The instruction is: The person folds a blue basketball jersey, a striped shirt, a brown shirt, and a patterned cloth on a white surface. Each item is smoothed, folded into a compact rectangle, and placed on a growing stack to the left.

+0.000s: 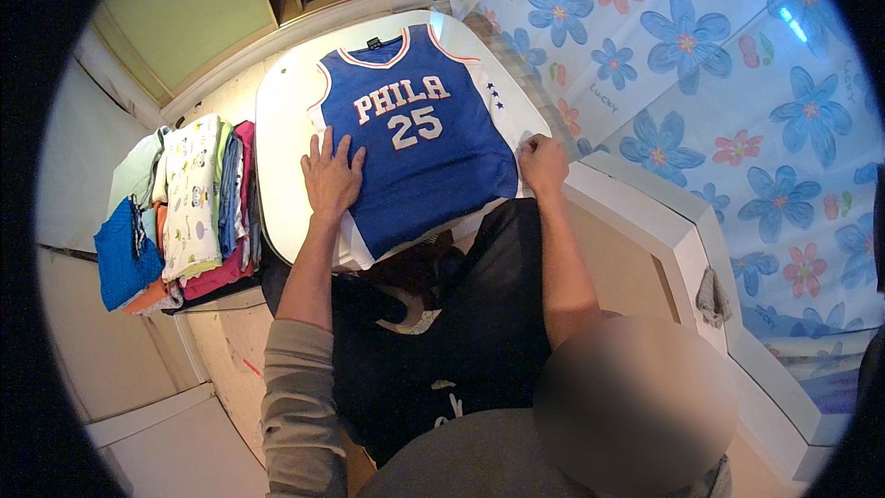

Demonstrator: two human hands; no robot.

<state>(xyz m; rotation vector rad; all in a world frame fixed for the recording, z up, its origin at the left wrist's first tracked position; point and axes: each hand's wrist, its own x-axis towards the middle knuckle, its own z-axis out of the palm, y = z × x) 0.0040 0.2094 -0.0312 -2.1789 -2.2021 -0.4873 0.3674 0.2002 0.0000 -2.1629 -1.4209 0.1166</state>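
The person's dark trousers [442,350] are extending toward the near edge of the tabletop [286,83]. The blue sleeveless jersey [419,171] is lying spread, front up, between the two hands, its hem facing the person. The left hand [332,175] is resting flat at the left margin, fingers extended and spread. The right hand [544,164] is touching the right margin with fingers curled; whether it is gripping fabric cannot be told. The soft cloth is showing slight ripples, white side panels and red-and-white trim around a V-shaped neckline. The tabletop, white, smooth and round-cornered, is supporting it. Folded garments [194,194] are forming a stack at left. Beyond, a flower-patterned curtain [682,46] is hanging at right.
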